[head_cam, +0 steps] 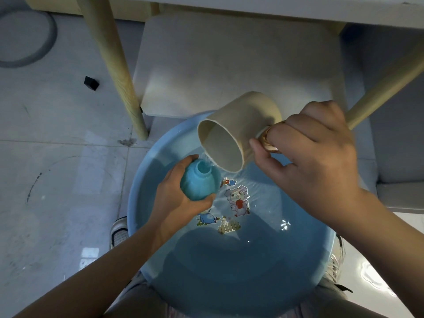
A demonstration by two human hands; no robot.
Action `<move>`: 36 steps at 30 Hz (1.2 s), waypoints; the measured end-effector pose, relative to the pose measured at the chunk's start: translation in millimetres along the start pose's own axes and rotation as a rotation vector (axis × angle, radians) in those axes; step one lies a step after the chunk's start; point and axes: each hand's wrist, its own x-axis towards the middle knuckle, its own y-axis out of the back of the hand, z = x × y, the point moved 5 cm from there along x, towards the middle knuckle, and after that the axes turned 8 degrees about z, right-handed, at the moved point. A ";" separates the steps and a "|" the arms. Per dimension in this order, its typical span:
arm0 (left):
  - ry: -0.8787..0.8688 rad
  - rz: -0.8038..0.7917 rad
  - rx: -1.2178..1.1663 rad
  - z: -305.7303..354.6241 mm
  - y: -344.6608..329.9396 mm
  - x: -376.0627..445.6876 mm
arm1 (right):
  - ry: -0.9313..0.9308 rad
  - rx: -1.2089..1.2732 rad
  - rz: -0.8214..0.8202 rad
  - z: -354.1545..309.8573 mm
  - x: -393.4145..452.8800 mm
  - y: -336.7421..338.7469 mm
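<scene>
My right hand grips the gold handle of a beige mug and holds it tipped down to the left. A thin stream of water runs from the mug's rim into the mouth of a small light-blue vase. My left hand holds that vase around its body, mouth up and slightly tilted, just under the mug. Both are held above a wide blue basin filled with water, with cartoon stickers on its bottom.
The basin stands on a tiled floor between my shoes. A pale stool with wooden legs stands right behind the basin. A small black block and a grey ring lie on the floor at the left.
</scene>
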 end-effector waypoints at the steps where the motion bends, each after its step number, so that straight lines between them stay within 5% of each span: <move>1: -0.001 -0.001 0.001 0.1 -0.2 -0.3 | 0.001 0.000 0.002 0.1 -0.1 0.1; 36: 0.010 -0.009 -0.002 6.6 -1.8 -1.1 | 0.026 0.041 -0.008 -8.6 -1.2 -4.1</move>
